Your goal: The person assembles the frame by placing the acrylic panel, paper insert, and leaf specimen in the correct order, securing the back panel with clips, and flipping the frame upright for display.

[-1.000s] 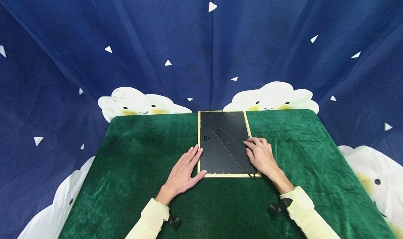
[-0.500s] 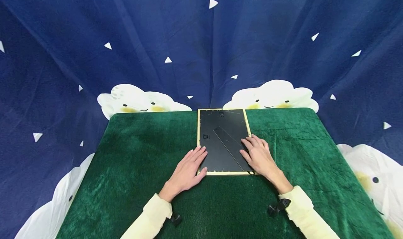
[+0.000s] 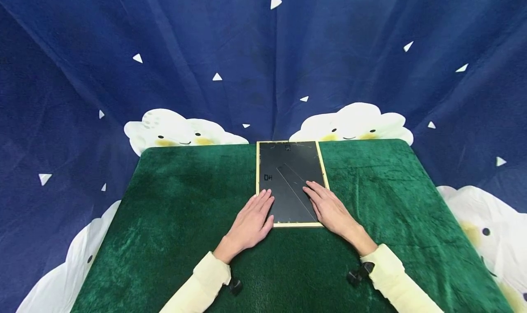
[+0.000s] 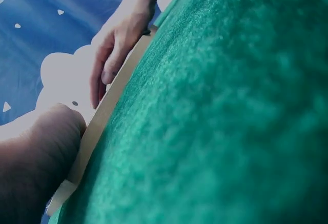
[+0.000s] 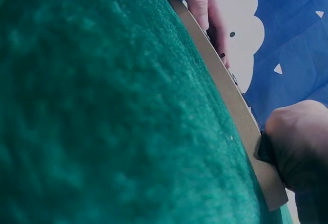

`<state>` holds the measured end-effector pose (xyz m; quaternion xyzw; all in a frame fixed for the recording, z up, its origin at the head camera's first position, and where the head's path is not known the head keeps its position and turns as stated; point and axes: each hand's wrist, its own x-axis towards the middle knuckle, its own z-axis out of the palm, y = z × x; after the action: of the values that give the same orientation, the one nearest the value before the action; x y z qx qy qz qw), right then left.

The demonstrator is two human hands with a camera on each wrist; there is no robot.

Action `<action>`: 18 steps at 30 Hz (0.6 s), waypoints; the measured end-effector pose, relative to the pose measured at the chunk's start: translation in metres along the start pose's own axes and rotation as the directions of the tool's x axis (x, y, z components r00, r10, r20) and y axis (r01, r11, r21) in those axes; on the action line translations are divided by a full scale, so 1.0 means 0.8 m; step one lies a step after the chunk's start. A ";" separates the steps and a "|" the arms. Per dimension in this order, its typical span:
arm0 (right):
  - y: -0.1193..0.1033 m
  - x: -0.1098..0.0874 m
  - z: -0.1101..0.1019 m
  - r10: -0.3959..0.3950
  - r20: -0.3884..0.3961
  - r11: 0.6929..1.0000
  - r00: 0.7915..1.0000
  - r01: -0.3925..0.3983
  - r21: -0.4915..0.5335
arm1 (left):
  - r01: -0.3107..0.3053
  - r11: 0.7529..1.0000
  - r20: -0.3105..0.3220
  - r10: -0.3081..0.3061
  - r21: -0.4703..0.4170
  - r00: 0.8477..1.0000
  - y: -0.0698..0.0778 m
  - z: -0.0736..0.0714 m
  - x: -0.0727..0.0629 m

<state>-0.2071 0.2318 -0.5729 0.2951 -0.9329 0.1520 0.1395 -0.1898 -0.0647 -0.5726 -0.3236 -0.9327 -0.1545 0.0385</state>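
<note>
Where right hand [image 3: 330, 207] rests, frame [image 3: 282, 196] partly hidden, strut [image 3: 294, 182] too

In front of you lies a deep green plush cloth [image 3: 185, 189]; beyond it you face a dark blue fabric backdrop [image 3: 239, 38] printed with small white triangles [image 3: 275, 2] and puffy white clouds [image 3: 181, 127] (yellow-cheeked and smiling at you).

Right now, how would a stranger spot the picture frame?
Find the green cloth before the blue curtain. Toward its far edge lies the picture frame, touched by the left hand and right hand. A black rectangle with pale yellow edges, it stands out from the green.
</note>
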 end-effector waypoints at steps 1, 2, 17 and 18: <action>0.000 0.000 0.000 0.002 0.002 1.000 1.000 -0.002 0.000 | -0.002 1.000 0.010 0.002 0.006 1.000 0.001 0.000 0.001; -0.001 0.000 0.000 0.003 0.006 1.000 1.000 -0.003 -0.005 | -0.006 1.000 0.021 0.005 0.005 1.000 0.002 0.000 0.002; -0.016 -0.015 -0.004 0.089 0.112 0.993 0.990 -0.097 0.068 | -0.025 0.999 0.041 0.026 -0.026 0.999 0.007 0.008 0.010; -0.016 -0.016 -0.004 0.096 0.122 0.992 0.988 -0.105 0.071 | -0.024 0.999 0.042 0.025 -0.030 0.999 0.007 0.008 0.010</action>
<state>-0.1889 0.2290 -0.5720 0.2612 -0.9468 0.1768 0.0646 -0.1927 -0.0537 -0.5760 -0.3389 -0.9269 -0.1608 0.0159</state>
